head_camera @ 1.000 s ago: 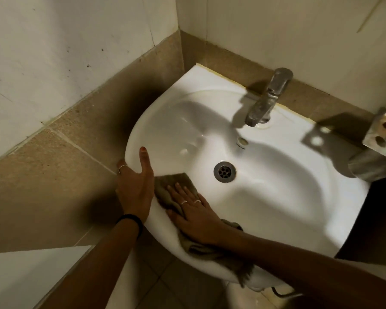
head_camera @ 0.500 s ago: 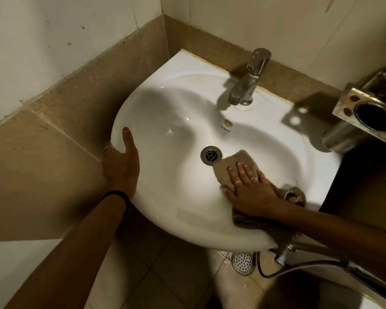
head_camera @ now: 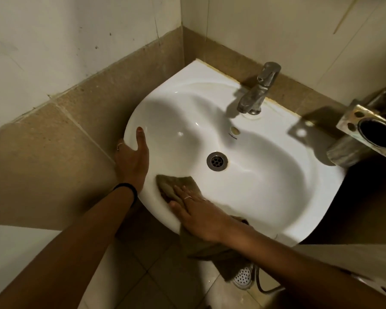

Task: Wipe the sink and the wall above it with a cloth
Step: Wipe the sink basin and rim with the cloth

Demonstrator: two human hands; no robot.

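Head view, looking down: your right hand (head_camera: 196,217) lies flat with its fingers straight, pressing the cloth (head_camera: 176,186) onto the sink's near-left inner slope. Two thin rings show on those fingers. The cloth is an olive-brown, soft, wrinkled rag; one part is spread under your fingertips inside the bowl, the rest goes over the front rim beneath your palm and hangs below the sink in a loose fold. Your left hand (head_camera: 132,161) holds the sink's left rim, thumb laid on top along the edge and the other fingers wrapped underneath, out of sight except for one with a ring; a dark band sits on that wrist.

You are working on a sink (head_camera: 265,197) of glossy white ceramic, rounded at the front and squared at the back, where it meets the wall. A round metal drain (head_camera: 217,161) with small holes sits in the bowl, just beyond the cloth, and a small overflow hole (head_camera: 234,130) lies below the tap. The faucet (head_camera: 257,89) is dull grey metal with a single lever. The wall (head_camera: 276,25) above is pale and speckled with dark marks, with a band of tan, grainy tile (head_camera: 87,121) below it. At the right, a tarnished metal holder (head_camera: 370,128) with a large round opening and smaller holes juts out. On the tiled floor beneath, a perforated spray head (head_camera: 243,278) lies with its hose.
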